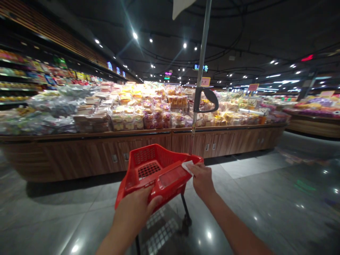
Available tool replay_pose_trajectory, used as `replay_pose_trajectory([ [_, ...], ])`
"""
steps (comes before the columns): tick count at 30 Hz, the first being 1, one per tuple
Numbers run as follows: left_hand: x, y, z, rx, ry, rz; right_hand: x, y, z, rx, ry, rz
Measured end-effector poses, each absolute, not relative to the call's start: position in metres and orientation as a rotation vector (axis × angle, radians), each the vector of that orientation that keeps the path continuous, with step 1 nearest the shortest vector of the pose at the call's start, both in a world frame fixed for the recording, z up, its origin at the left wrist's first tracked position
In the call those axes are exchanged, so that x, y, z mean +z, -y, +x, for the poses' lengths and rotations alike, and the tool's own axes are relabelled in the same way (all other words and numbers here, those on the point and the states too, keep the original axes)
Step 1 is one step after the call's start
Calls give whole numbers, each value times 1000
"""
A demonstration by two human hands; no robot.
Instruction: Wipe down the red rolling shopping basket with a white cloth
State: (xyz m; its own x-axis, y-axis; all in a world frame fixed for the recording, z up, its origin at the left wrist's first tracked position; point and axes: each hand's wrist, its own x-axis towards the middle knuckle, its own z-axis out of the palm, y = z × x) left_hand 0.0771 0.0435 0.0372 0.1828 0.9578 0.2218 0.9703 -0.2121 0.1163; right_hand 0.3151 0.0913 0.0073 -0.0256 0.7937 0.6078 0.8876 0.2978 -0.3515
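Observation:
A red plastic shopping cart (170,180) stands in front of me, its basket turned a little to the left. My left hand (136,207) is closed around the left part of its handle. At the handle's right end, my right hand (203,179) pinches a white tissue (188,166), which lies against the red plastic. Part of the tissue is hidden under the fingers. A metal pole (202,53) rises by the cart's right corner, with a dark grey loop-shaped grip (197,100) on it.
A long wooden display counter (148,143) heaped with packaged baked goods (156,109) runs across behind the cart. Stocked shelves (18,79) line the left side. Another display (316,120) stands at the right. The floor (255,187) is grey tile.

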Motion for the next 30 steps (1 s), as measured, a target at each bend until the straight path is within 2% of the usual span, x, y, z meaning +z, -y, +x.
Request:
replay_pose_trajectory([
  [5,37,-47,69,-395,1959,-2373,27,-102,322,-163,1854,-1691],
  [15,18,-54,91,-837,1500,-2338,10,-97,290,-102,1826,-1470],
  [20,13,-60,125,-775,1520,-2240,27,-99,299,-15,1996,-1335],
  [26,10,-63,109,-751,1554,-2210,51,-86,320,-156,2160,-1415],
  [30,10,-62,99,-758,1545,-2233,53,-84,298,83,2429,-1507],
])
